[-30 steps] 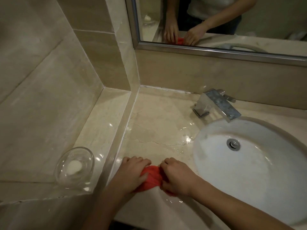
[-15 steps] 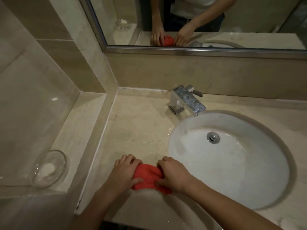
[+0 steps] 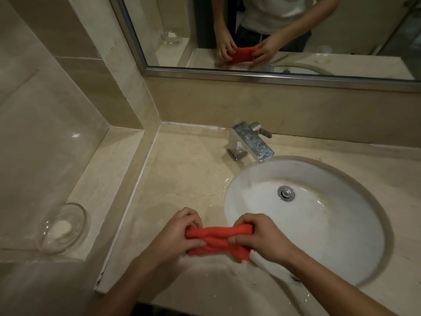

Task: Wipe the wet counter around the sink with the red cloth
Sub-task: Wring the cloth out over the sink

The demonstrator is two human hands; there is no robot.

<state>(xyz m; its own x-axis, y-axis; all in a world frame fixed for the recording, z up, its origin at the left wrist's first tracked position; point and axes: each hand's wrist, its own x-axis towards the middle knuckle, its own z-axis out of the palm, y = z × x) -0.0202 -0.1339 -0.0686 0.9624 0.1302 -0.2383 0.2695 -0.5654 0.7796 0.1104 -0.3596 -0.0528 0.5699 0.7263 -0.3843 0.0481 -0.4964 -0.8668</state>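
Two hands on one bunched red cloth (image 3: 218, 241), held just off the beige marble table (image 3: 182, 174) at its front edge, left of the white oval sink (image 3: 319, 236). Going left to right: clear glass soap dish (image 3: 62, 228) with a white soap bar (image 3: 60, 228) on the raised side ledge (image 3: 102, 179), well apart from the hands. Left hand (image 3: 175, 233): fingers curled, thumb pinching the cloth's left end. Cloth stretched in a rumpled roll between both hands. Right hand (image 3: 262, 236): fingers curled over the right end, thumb under, by the sink rim. Water film glints on the table beside the sink's left rim. Square chrome faucet (image 3: 250, 142) behind the sink. Wall mirror (image 3: 273, 30) above reflects both hands and the cloth.
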